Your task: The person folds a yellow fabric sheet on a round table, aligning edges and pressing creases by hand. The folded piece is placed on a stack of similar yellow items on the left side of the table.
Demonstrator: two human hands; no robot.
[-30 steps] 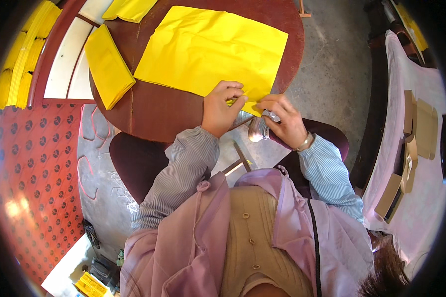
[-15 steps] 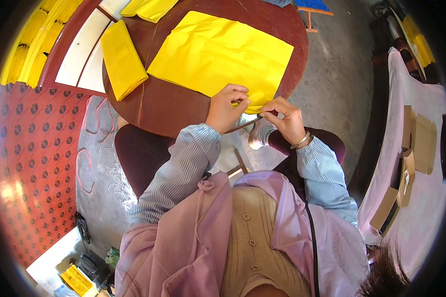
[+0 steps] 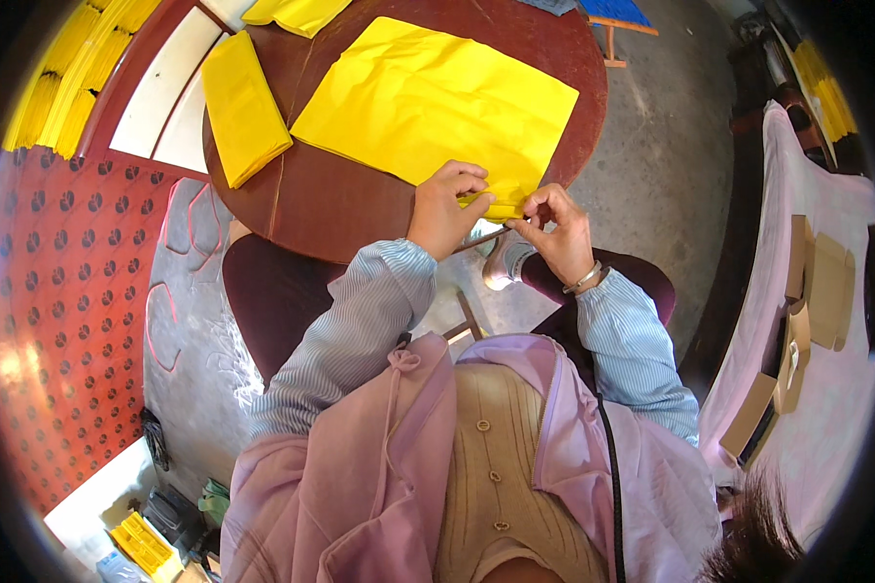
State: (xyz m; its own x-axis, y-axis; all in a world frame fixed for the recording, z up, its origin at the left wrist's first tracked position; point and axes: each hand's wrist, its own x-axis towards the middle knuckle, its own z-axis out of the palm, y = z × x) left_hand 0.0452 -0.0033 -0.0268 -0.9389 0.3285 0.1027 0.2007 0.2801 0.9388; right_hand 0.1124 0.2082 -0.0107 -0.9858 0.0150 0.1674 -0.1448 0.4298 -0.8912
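Had a big yellow sheet (image 3: 437,107) spread on a round reddish-brown table (image 3: 345,216), mostly flat with some wrinkles, and with its near right corner folded into a small flap (image 3: 506,199) right at the rim. Found the left hand (image 3: 442,207) on the left side of that flap, with fingers loosely curled and the thumb just a little apart from them; honestly couldn't tell if gripping or only pressing. Saw the right hand (image 3: 561,238) at the right end of the fold, with thumb and index finger pinched tight on the yellow edge. Spotted a bracelet (image 3: 583,279) on the right wrist and a striped sleeve (image 3: 637,340) above it. Also saw a folded yellow bundle (image 3: 246,112) left of the sheet, plus another yellow piece (image 3: 297,12) farther back. Noticed a blue-topped stand (image 3: 620,12) beyond the far right of the table. Way off left, saw a red patterned panel (image 3: 73,291) below yellow stacks (image 3: 78,68). Over on the right, saw a pale pink cloth (image 3: 836,418) with open cardboard boxes (image 3: 828,291) on it.
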